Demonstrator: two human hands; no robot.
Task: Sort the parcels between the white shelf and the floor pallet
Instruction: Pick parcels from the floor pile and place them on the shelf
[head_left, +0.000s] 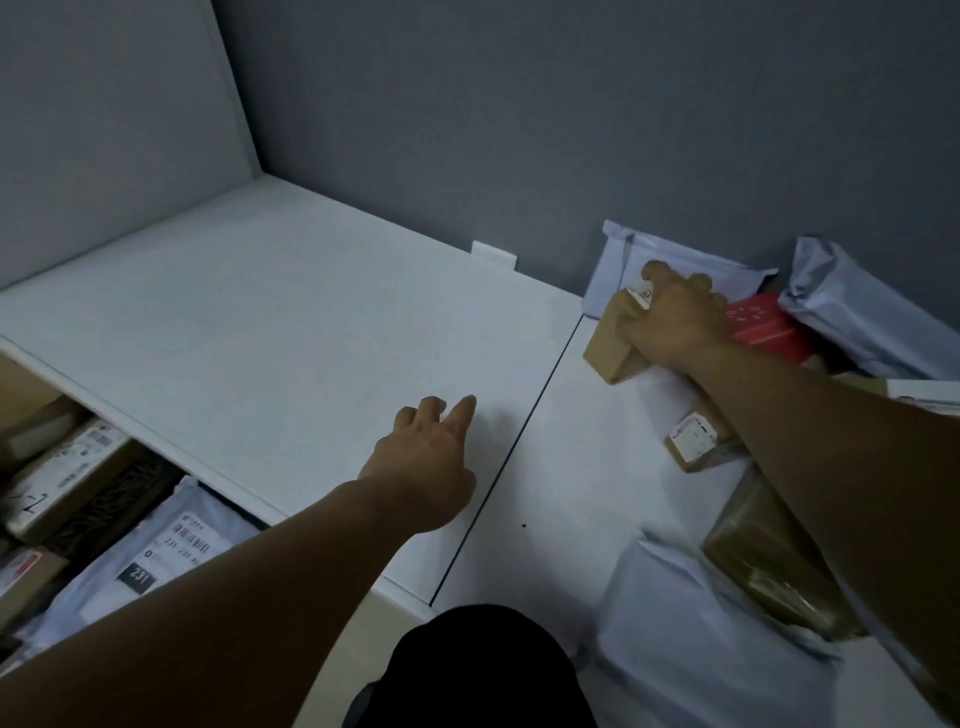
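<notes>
the white shelf (260, 322) has a smooth, matte, flat top, split by a thin dark seam (519, 441). at its back right, against the grey wall (519, 130), the right hand (675, 322) curls round a small brown cardboard box (610, 345). the box is tilted, with a white label (641, 292) at its upper corner, and the fingers cover much of its top. the left hand (426, 462) is spread loose over the bare shelf just left of the seam, holding nothing; i cannot tell whether it touches. beside the gripped box lie a red box (769, 325), crinkled pale plastic mailers (852, 312), a small labelled box (693, 441) and a tape-wrapped brown box (763, 577), partly hidden by the right forearm (831, 441). below the shelf's front edge at lower left i see a mailer marked 231 (156, 551) and labelled cartons (67, 478); what they rest on is hidden.
</notes>
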